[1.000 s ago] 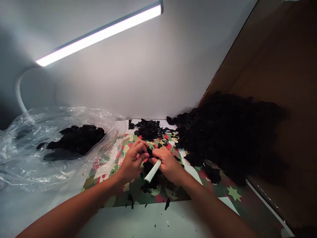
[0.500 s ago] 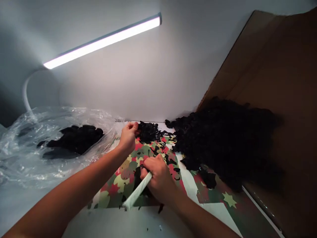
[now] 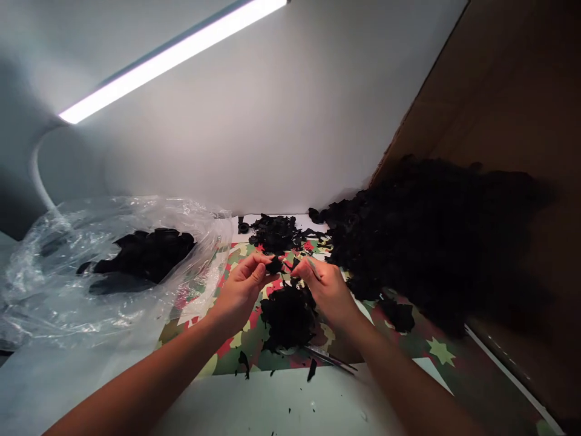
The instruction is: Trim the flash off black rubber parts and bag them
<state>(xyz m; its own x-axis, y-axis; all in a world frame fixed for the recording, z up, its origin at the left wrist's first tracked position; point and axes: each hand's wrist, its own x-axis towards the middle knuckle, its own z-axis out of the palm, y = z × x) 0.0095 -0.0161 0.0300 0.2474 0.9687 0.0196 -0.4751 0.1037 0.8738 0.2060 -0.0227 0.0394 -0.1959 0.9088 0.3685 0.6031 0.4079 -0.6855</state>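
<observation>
now | left hand + right hand: fingers pinching one black scrap | one pile beneath | one bag

A white table carried a camouflage-print mat at lower centre, a clear plastic bag at left, and a black heap at right.

Both hands up, fingertips close together.
Left hand and right hand face each other, forearms converging from below, thumbs and forefingers pinched.
</observation>
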